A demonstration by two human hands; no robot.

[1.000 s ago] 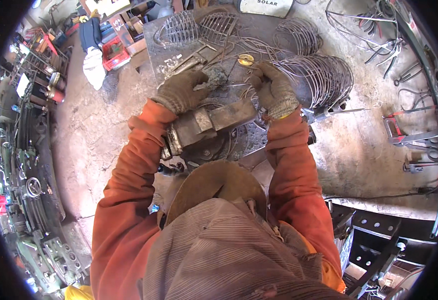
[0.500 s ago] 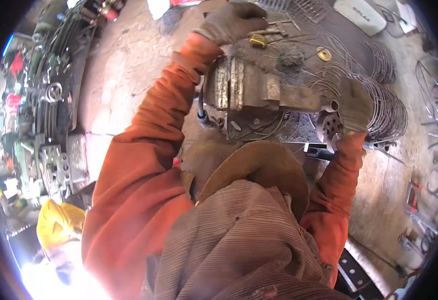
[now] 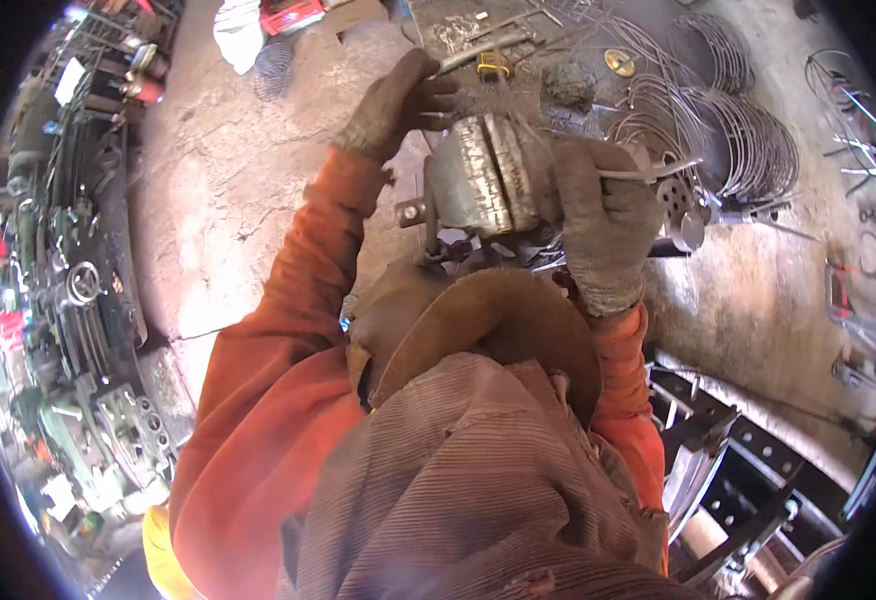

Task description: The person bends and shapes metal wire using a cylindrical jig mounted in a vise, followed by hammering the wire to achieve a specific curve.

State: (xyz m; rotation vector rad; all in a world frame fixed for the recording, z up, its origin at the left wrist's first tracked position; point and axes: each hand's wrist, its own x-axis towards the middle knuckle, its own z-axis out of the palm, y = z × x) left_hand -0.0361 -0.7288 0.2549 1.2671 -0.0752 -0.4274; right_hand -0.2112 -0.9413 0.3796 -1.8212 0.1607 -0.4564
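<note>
Head view, and here's the left hand (image 3: 405, 102), fingers parted and loosely bent, near the vise (image 3: 470, 180); the right hand (image 3: 608, 215) is curled round a pale metal rod (image 3: 663, 172) at the vise's right, near wire coils (image 3: 753, 148) (yellow tape measure (image 3: 493, 67) lying beyond).

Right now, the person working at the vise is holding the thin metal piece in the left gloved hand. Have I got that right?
Not quite: the right gloved hand holds the thin metal piece at the vise. The left gloved hand is open. The head view shows this.
</note>
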